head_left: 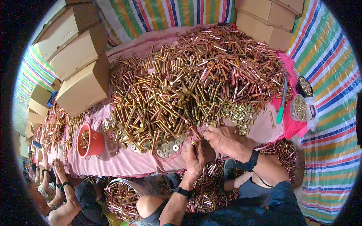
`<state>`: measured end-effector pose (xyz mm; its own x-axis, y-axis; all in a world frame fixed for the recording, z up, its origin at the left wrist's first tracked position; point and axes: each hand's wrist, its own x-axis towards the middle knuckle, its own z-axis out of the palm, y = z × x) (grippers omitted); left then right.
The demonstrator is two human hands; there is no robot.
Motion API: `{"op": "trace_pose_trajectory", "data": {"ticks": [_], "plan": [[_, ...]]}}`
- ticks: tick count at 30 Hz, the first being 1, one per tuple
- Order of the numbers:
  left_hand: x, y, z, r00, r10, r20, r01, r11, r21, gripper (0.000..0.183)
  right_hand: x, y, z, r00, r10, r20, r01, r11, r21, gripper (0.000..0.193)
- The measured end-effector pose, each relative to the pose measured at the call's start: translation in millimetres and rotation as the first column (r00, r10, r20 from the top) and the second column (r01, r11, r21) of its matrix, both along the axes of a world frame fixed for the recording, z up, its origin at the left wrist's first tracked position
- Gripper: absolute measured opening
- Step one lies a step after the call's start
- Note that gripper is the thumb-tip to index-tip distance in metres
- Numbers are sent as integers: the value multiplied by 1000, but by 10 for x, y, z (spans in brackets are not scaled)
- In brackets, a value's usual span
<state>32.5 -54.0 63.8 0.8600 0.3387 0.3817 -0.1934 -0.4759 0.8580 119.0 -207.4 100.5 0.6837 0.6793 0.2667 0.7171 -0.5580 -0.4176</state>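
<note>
My left hand (194,159) is closed at the near edge of a pink-covered table (124,164). A small gold-coloured metal piece (194,143) shows at its fingertips; most of it is hidden, so I cannot tell whether it is a bolt or a nut. Just to the right, my right hand (221,141) has its fingers bent and drawn together beside a heap of brass-coloured nuts (241,116). What it grips, if anything, is hidden. Beyond both hands rises a large pile of long gold-coloured bolts (166,94). Flat grey washers (170,149) lie left of my left hand.
A red plastic tub (91,141) with metal pieces stands on the left. Cartons (81,84) are stacked behind it. On the right lie a green-handled tool (280,115) and a clear tub of small parts (299,108). More bolts fill a bucket (122,199) below. Other people's hands (59,169) are at far left.
</note>
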Motion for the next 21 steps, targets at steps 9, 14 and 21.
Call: {"op": "trace_pose_trajectory", "data": {"ticks": [9, 14, 21], "plan": [[7, -36, 5, 1000, 15, 7, -15, 999, -36, 11, 66, 97, -232, 967, -48, -249, 138, 922, 361, 25], [-10, -8, 15, 1000, 7, 12, -6, 999, -40, 10, 94, 105, -169, 947, -92, -307, 167, 959, 228, 36], [-9, -22, 8, 1000, 10, -3, -10, 999, -42, 10, 148, -22, -240, 900, -20, -435, 110, 977, 184, 22]]}}
